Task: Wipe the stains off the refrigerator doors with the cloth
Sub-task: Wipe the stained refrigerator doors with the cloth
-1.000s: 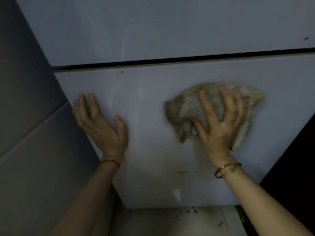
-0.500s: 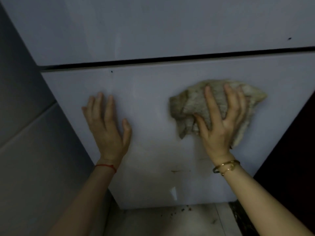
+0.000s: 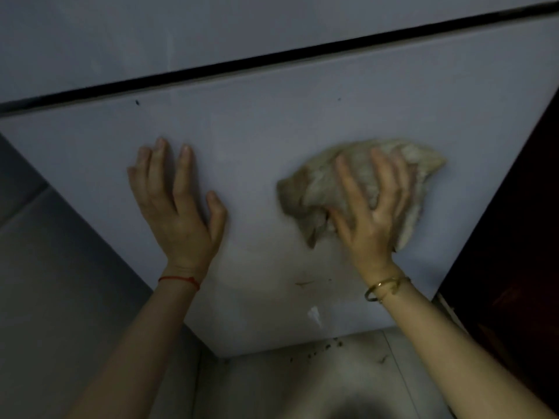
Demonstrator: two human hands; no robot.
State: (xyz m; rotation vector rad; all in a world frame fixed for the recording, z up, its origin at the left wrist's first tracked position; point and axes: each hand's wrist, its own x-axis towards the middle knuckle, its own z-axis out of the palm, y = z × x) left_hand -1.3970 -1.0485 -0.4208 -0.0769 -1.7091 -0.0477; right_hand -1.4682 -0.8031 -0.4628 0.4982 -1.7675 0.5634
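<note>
The pale grey lower refrigerator door [image 3: 266, 125] fills the middle of the view, below a dark gap and the upper door [image 3: 211, 28]. A crumpled beige cloth [image 3: 320, 182] is pressed flat against the lower door under my right hand [image 3: 372, 213], whose fingers spread over it. My left hand [image 3: 178, 207] lies flat and open on the door to the left, holding nothing. A brownish streak stain [image 3: 304, 282] and a white mark [image 3: 314, 316] show on the door below the cloth. Small dark specks [image 3: 137, 102] dot the door near the gap.
A grey wall [image 3: 54, 297] runs down the left beside the refrigerator. A dark brown surface [image 3: 520, 237] stands close on the right. Below the door, a tiled floor [image 3: 302, 385] carries scattered dark crumbs.
My left hand has slid rightwards and further onto the door. The cloth under my right hand has shifted only slightly; the view has tilted, so the gap now slants.
</note>
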